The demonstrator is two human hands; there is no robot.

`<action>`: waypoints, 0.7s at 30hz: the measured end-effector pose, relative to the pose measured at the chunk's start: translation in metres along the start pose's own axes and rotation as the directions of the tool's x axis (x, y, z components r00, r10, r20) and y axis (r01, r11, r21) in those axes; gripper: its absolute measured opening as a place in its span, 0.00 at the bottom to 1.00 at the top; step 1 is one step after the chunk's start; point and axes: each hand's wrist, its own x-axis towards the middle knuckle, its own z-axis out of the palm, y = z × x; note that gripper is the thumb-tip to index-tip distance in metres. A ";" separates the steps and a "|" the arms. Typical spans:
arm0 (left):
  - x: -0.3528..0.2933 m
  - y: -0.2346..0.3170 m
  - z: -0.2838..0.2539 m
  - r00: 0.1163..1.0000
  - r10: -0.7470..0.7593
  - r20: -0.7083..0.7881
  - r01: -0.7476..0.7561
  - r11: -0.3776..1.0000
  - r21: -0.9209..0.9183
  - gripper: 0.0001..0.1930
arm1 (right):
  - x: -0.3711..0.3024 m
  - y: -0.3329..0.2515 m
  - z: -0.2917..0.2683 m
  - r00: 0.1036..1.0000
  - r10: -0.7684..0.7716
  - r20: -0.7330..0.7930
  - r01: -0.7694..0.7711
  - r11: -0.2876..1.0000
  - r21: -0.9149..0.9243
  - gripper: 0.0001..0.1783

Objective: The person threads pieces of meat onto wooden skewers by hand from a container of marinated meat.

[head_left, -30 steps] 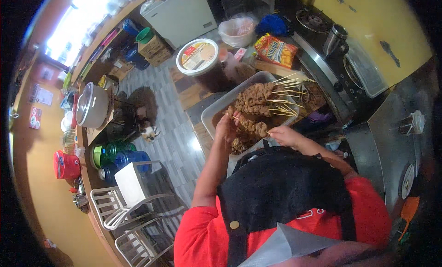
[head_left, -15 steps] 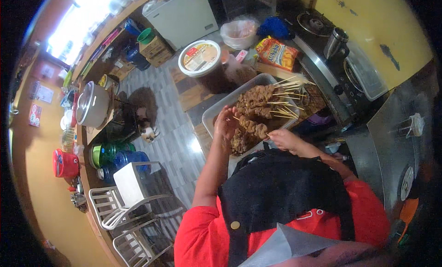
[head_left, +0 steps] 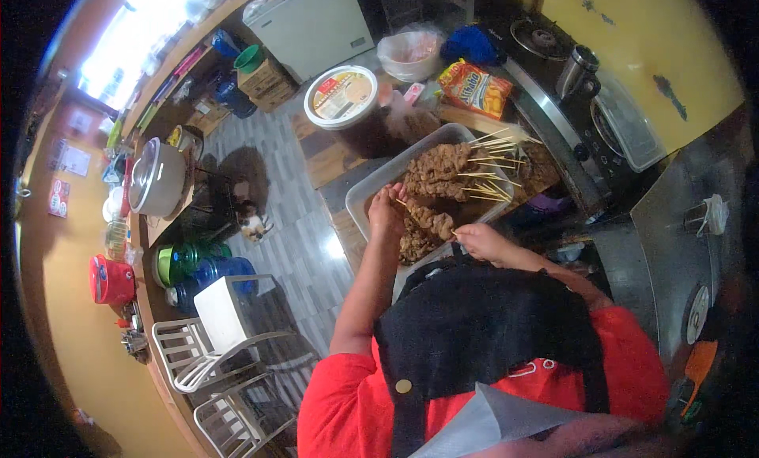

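A meat skewer is stretched between my two hands over a translucent plastic tub. My right hand pinches the stick at its right end. At the other end, the closed fingers of my left hand hold the tip beside the last piece of meat. Several loaded skewers lie stacked in the far part of the tub, their bare sticks poking over its right rim. Loose brown marinated meat sits in the near part, partly hidden beneath the held skewer.
Behind the tub stand a round lidded bucket, an orange-yellow snack bag and a bowl in a plastic bag. A black stove with a steel mug is at the right. Left are white chairs and a cat.
My left fingers have closed in around the skewer's tip end. Both hands and the skewer have shifted slightly to the left.
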 end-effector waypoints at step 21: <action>-0.020 -0.004 0.018 0.992 0.123 -0.004 -0.122 0.986 0.116 0.10 | 0.004 -0.021 0.015 0.995 0.019 0.100 -0.033 0.989 0.144 0.11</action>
